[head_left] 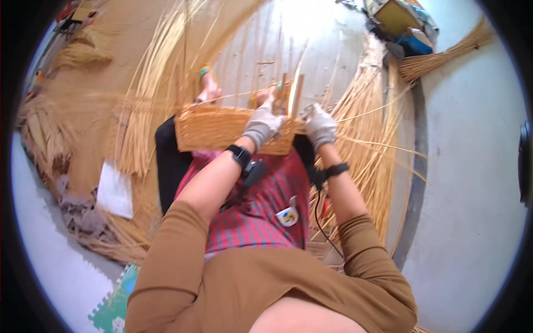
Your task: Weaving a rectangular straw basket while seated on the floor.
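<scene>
A half-woven wicker basket [214, 129] rests across my lap, its tan wall tightly woven and bare upright stakes standing up from its far side. My left hand [263, 123], in a pale work glove, is closed at the basket's upper edge near its right end. Just past the right corner, my right hand [320, 126], also gloved, is closed on thin wicker strands [373, 112] that trail off to the right. The fingertips of both hands are too blurred to show the exact grip. Dark straps with small devices sit on both wrists.
Long bundles of loose wicker [363, 94] lie along the right, beside a grey wall. More wicker [145, 116] is spread on the floor to the left, near a white sheet [115, 190]. A tied bundle [444, 60] leans at the far right. A cable hangs from my right wrist.
</scene>
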Demonstrator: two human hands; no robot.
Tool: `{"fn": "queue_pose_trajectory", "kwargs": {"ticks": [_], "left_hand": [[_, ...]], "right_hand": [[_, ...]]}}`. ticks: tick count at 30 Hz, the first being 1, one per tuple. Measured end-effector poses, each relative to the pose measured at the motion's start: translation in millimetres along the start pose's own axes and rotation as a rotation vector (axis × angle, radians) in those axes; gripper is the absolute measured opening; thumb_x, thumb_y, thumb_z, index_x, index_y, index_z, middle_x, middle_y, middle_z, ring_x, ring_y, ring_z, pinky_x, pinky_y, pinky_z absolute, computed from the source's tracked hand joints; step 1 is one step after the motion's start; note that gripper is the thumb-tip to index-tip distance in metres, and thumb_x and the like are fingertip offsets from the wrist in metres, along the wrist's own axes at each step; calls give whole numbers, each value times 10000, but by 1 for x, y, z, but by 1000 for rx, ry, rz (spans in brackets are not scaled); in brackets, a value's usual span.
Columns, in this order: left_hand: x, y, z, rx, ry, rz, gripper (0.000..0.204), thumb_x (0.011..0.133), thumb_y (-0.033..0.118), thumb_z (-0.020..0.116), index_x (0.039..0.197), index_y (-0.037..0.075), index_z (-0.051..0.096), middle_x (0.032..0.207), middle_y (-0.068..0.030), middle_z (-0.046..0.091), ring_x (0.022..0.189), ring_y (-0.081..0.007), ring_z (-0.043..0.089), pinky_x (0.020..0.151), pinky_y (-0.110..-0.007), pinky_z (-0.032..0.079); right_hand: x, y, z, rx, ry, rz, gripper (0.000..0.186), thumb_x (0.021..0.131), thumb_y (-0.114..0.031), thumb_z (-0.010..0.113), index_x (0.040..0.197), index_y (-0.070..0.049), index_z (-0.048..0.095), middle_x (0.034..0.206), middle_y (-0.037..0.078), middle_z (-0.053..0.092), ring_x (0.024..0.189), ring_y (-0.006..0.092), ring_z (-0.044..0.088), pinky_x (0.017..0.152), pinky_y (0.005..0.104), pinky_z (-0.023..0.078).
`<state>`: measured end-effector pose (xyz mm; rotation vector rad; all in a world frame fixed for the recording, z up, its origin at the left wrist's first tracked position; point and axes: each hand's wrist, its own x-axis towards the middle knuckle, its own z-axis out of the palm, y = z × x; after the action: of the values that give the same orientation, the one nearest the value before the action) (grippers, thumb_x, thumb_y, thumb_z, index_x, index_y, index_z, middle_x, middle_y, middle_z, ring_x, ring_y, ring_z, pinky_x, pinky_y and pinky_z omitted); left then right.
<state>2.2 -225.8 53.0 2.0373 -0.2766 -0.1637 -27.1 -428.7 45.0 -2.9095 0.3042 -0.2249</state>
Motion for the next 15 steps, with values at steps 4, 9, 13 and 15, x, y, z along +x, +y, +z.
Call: {"fn": "queue_pose_trajectory", "kwargs": {"ticks": [4,9,13,15], "left_hand": [[-55,-21,-51,-175,141,278,507,913,84,700,1383,46,513,1191,-166,669,989,-210,689,854,-359,555],[-109,-97,-129,133,878,63,453,873,112,756,1285,43,580,1180,-147,656,1058,-289,661,937,-379,526],[-90,-131,-141,-95,627,-59,577,838,140,794,1358,74,553,1219,-187,671,1100,-334,666,968,-376,515],[-77,-135,-141,-163,584,-130,594,832,159,807,1363,84,553,1205,-192,677,1083,-343,670,962,-379,516]], "right_hand": [[-4,-32,-16,348,402,-10,225,952,-136,619,1171,-96,653,907,171,732,857,311,722,770,414,557],[-47,-164,-49,891,-144,-466,144,964,-91,633,1100,-58,664,1014,129,706,945,232,700,841,356,547],[-37,-288,-44,651,-34,-834,241,917,-191,653,1129,-86,608,965,187,688,930,385,669,787,470,536],[-12,-331,-33,618,60,-757,244,905,-249,677,1055,-79,588,974,191,688,892,390,674,760,481,535]]}}
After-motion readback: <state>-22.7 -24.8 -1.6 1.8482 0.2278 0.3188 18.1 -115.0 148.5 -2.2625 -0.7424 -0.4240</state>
